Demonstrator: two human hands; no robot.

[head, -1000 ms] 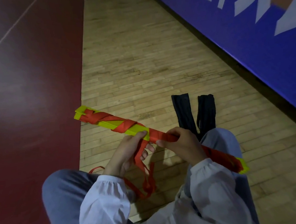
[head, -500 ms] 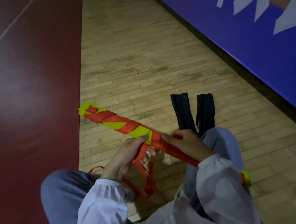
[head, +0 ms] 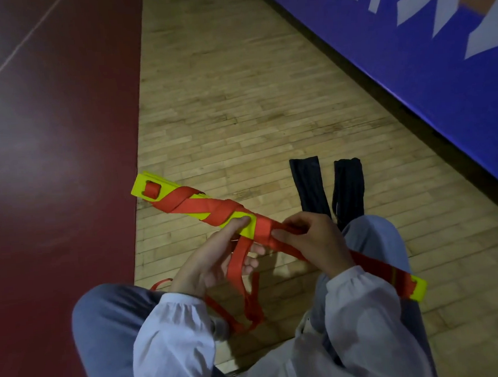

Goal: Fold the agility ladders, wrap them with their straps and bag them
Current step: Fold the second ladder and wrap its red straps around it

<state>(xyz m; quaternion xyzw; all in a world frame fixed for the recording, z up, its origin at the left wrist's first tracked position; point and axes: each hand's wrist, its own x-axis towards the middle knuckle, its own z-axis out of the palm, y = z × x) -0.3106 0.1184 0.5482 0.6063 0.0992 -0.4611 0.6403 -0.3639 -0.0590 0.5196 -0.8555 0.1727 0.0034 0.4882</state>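
rolled broad face up since half a second ago, far end now showing its slot with a loop of orange through it — folded agility ladder [head: 246,228], yellow slats stacked, held slantwise above the lap from upper left to lower right. near end poking out past the right sleeve [head: 363,306], over the right knee [head: 373,236]. orange strap [head: 198,205] wound in crossing turns round the far half and tight round the middle, loose tail hanging past the left hand [head: 208,263] to a tangle on the wooden floor [head: 236,101] between the knees. left hand holding the bundle — thumb pressed flat on the yellow face, fingers curled beneath, tail running across them. right hand [head: 315,242] gripping the wrapped middle, thumb on the orange band, fingers curled over the top (their tips hidden). two black bags [head: 310,184] flat on the floor, side by side, just beyond the right knee. dark red flooring [head: 51,171] to the left, blue padded wall [head: 409,62] to the right.
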